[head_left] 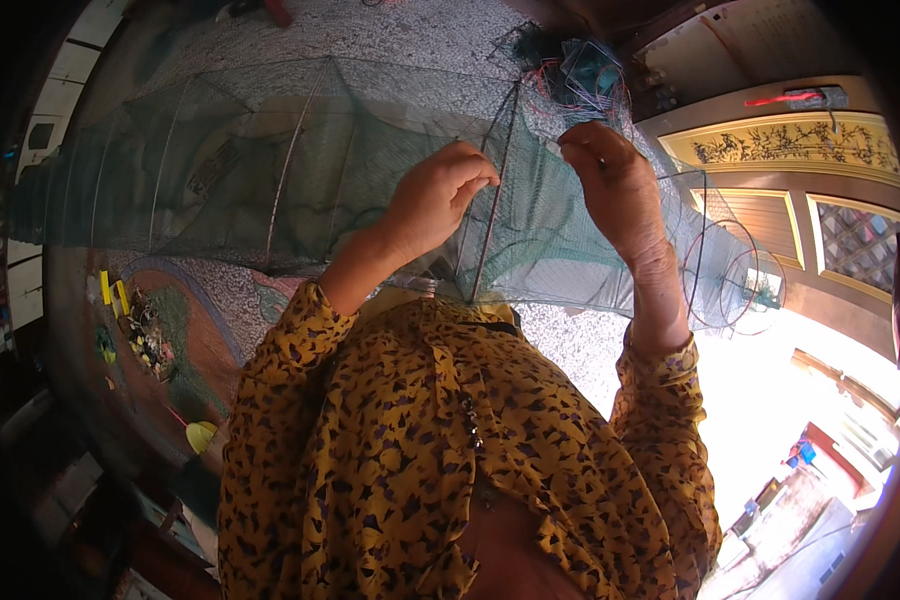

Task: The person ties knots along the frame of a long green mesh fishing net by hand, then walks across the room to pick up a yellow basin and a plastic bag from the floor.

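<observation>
The step in hand looked like close finger work on the long green net, probably on its mesh or cord beside one of the frames. The net ran crosswise in front of the person, from the left edge of the speckled floor toward its right edge, with its near side close to the shirt. Whether it rested on the floor or hung just above it could not be told.

The left hand was raised over the net just beside a dark rod, thumb and forefinger drawn close together; whether they met, or had hold of a strand, was too fine to see. The right hand was up on the other side of that rod, apart from the left, fingers curled in toward the thumb, and anything in its grip could not be made out either. No thread showed clearly between the two hands.

As a judgement, the next move called for a fine, steady pinch and for the two hands to work against each other, without catching the loose mesh. A bundle of folded netting lay beyond the right hand, near the floor's far right corner.
</observation>
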The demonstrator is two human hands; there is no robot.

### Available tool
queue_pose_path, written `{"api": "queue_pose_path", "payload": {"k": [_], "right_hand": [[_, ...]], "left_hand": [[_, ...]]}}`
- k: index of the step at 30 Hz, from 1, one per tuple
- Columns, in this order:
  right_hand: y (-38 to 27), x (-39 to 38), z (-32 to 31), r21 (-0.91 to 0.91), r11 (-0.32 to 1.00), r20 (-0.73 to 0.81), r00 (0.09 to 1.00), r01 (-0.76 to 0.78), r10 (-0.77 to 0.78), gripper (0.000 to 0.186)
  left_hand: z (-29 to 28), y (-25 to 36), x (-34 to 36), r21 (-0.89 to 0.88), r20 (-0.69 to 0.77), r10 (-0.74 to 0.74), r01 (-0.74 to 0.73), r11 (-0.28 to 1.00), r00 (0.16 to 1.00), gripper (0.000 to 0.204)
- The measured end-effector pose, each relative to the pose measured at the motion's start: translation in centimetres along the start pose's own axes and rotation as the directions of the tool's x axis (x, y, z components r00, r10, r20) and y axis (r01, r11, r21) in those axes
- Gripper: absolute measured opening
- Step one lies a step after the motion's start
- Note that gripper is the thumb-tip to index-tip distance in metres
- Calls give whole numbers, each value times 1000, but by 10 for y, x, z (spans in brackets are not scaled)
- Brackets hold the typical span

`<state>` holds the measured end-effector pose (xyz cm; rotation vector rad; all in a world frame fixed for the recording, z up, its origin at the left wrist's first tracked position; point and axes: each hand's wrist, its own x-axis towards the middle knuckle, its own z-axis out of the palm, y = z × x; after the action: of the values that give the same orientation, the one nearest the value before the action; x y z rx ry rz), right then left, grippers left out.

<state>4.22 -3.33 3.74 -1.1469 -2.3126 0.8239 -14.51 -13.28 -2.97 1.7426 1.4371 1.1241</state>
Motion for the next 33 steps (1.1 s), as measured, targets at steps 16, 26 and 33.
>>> {"api": "queue_pose_path", "payload": {"k": [16, 26, 33], "right_hand": [[28, 3, 43, -330, 922, 65, 979, 204, -193, 9], [48, 4, 53, -204, 944, 37, 965, 261, -259, 6], [25, 1, 78, 172, 982, -162, 986, 75, -47, 20]], "left_hand": [[6, 3, 5, 78, -89, -107, 114, 991, 990, 8], [20, -8, 2, -339, 13, -434, 412, 846, 901, 13], [20, -16, 0, -574, 118, -489, 461, 677, 865, 14]]}}
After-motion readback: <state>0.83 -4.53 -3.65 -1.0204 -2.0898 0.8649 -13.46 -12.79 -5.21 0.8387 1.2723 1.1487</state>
